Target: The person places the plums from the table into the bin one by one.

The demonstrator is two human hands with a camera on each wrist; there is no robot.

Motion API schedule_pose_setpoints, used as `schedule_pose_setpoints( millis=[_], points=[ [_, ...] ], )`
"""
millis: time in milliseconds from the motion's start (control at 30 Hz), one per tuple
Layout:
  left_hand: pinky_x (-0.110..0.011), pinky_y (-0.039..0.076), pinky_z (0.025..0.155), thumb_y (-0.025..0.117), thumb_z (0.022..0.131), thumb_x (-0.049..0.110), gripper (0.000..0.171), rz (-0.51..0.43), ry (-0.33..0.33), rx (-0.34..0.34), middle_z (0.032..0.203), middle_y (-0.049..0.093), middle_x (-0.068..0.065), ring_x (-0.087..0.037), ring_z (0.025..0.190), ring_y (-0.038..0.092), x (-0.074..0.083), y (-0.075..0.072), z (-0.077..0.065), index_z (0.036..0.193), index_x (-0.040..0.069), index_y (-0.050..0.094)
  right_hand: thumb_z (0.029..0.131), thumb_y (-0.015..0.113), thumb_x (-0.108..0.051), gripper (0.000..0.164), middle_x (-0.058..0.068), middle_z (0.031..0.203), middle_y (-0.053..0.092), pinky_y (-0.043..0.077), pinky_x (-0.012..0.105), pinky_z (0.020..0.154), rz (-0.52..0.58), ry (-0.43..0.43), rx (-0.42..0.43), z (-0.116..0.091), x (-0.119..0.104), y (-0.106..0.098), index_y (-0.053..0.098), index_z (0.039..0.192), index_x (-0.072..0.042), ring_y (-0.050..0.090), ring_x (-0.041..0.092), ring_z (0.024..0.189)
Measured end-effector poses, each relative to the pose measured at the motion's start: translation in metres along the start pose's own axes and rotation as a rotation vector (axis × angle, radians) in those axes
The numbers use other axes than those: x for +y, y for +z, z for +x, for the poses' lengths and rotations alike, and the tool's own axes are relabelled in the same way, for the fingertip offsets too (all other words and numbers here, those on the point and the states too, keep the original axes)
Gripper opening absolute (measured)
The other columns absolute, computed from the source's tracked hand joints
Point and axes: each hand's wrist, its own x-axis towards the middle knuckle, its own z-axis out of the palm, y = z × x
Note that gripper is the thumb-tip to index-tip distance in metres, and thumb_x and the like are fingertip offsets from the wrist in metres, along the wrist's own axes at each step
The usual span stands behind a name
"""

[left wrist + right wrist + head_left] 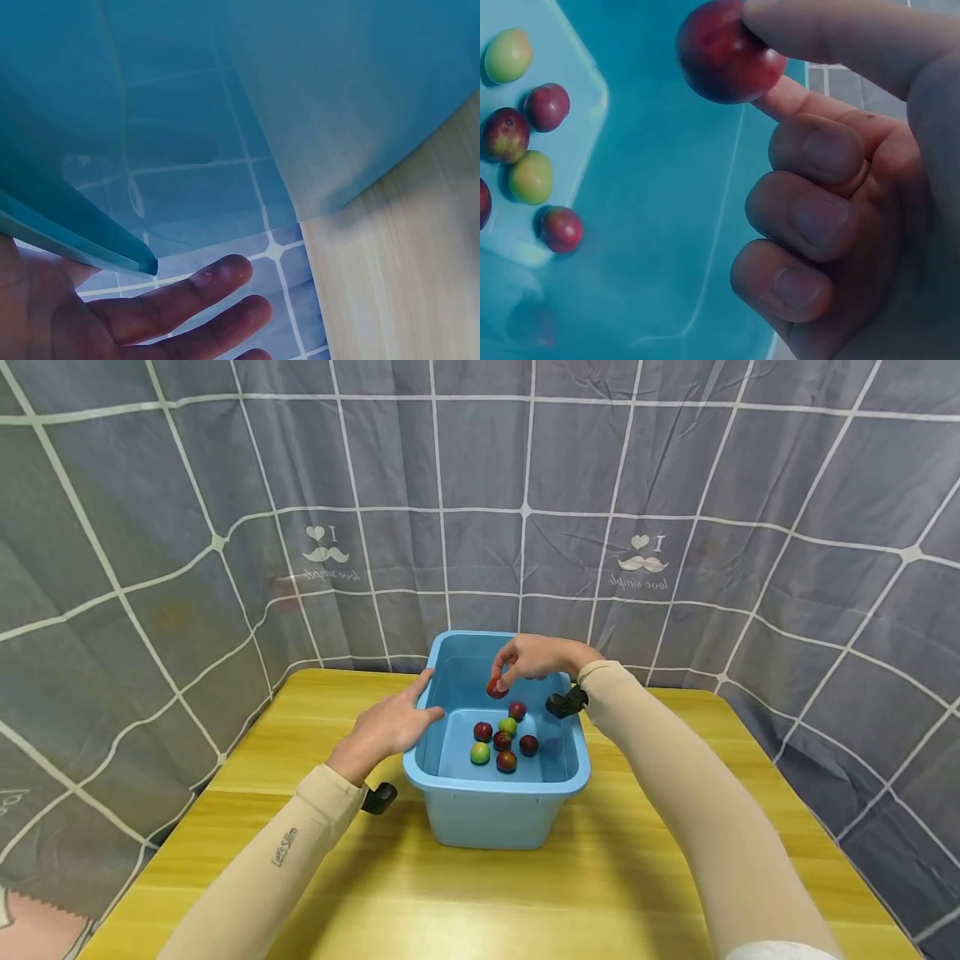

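Note:
Between thumb and index finger, my right hand (536,656) pinches a red plum (727,52) above the inside of a light blue plastic tub (495,788). Its other fingers are curled toward the palm in the right wrist view. Several plums lie on the tub's floor: dark red ones, such as one plum (506,761), and green ones, such as a yellow-green plum (480,752). My left hand (390,722) rests at the tub's left rim. In the left wrist view the rim passes between its thumb and its loosely straight fingers (217,277); the thumb is mostly hidden.
The tub stands on a yellow wooden table (465,902). A grey curtain (480,460) with white grid lines surrounds the table at the back and sides. Black wrist cameras sit at both cuffs, the right one (566,702) close to the tub's right rim.

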Motion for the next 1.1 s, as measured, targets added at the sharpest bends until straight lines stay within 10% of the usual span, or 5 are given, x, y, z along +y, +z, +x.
schedule_pose_setpoints(
  millis=[533, 900, 1100],
  points=[
    [-0.048, 0.052, 0.077, 0.045, 0.098, 0.056, 0.078, 0.006, 0.007, 0.011, 0.16, 0.039, -0.013, -0.041, 0.129, 0.055, -0.001, 0.001, 0.0, 0.163, 0.037, 0.006, 0.092, 0.074, -0.029, 0.026, 0.003, 0.071, 0.051, 0.037, 0.028, 0.059, -0.019, -0.076, 0.005, -0.014, -0.007, -0.001, 0.071, 0.113, -0.015, 0.043, 0.016, 0.061],
    [-0.042, 0.049, 0.067, 0.039, 0.098, 0.068, 0.08, 0.025, 0.091, 0.124, 0.15, 0.053, -0.013, -0.036, 0.123, 0.06, -0.005, -0.002, -0.001, 0.163, 0.026, 0.02, 0.097, 0.067, -0.031, 0.022, 0.007, 0.071, 0.055, 0.04, 0.034, 0.066, -0.058, -0.164, 0.25, -0.057, 0.01, 0.003, 0.073, 0.113, -0.017, 0.047, 0.02, 0.064],
    [-0.062, 0.046, 0.096, 0.034, 0.097, 0.072, 0.082, 0.007, 0.104, 0.183, 0.151, 0.05, -0.016, -0.041, 0.135, 0.05, -0.025, -0.009, -0.004, 0.162, 0.023, 0.025, 0.099, 0.064, -0.032, 0.024, 0.01, 0.074, 0.059, 0.04, 0.034, 0.063, -0.092, -0.134, 0.373, -0.084, 0.026, 0.011, 0.072, 0.113, -0.015, 0.048, 0.019, 0.062]
  ],
)
